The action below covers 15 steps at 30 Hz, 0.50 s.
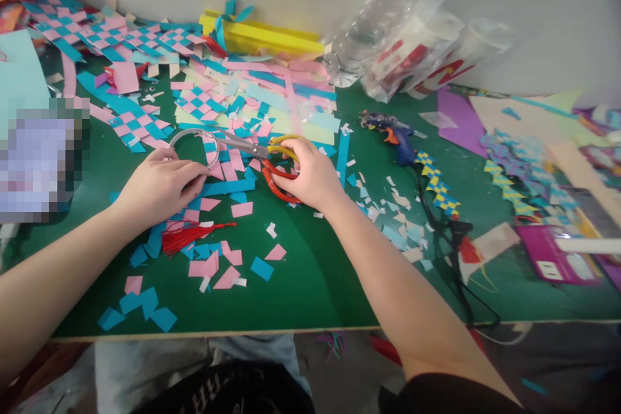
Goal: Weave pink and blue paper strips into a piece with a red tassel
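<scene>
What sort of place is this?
Probably a paper-craft workspace: the green table carries scattered paper scraps and a glue gun, and the right hand holds scissors.

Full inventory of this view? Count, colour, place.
Table: 1, green, foreground
Scissors: 1, red/yellow handles, centre
Ring: 1, greyish, left of centre
Tassel: 1, red, front left
Paper scraps: many, pink/blue/white, throughout
Checked strips: several, pink/blue, back left
Narrow strips: several, yellow/blue/purple, right
Folded piece: 1, yellow, back centre
Bottle: 1, clear, back
Cups: 2+, white/red, back
Glue gun: 1, blue/orange, right
Paper sheets: several, purple/beige, right
Packet: 1, magenta, far right
Pixelated object: 1, bluish, left edge
Left hand: 1, bare, at ring
Right hand: 1, bare, on scissors
</scene>
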Each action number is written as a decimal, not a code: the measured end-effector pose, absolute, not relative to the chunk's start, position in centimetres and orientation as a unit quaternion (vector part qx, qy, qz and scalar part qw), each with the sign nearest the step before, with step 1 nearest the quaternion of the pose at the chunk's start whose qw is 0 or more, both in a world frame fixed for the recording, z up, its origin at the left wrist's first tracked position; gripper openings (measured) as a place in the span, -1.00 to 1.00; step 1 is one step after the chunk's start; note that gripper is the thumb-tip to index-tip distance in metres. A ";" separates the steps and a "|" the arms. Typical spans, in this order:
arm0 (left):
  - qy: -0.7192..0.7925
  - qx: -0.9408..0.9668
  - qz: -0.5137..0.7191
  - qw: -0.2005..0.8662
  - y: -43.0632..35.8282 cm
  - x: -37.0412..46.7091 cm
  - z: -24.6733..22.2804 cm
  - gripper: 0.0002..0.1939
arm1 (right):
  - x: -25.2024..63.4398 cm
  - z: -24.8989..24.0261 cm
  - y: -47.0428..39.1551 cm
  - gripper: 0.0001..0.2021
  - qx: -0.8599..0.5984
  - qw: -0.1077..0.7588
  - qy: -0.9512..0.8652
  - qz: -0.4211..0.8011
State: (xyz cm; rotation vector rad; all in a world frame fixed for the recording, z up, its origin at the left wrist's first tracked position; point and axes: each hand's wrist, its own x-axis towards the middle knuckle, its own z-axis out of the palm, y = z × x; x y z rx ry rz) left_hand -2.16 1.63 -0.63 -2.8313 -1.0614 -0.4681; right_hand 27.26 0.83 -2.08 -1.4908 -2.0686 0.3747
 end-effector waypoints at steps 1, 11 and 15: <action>-0.344 -0.925 -0.152 0.044 1.6 -2.2 -0.6 -0.71 | 27.3 -2.1 0.8 -0.59 -0.556 0.277 -0.771 0.139; -0.344 -0.925 -0.154 0.042 1.7 -2.1 -0.8 -0.68 | 27.3 -2.1 0.8 -0.57 -0.556 0.271 -0.774 0.137; -0.343 -0.928 -0.139 0.041 1.7 -2.1 -0.7 -0.67 | 27.3 -2.1 0.8 -0.57 -0.560 0.265 -0.773 0.138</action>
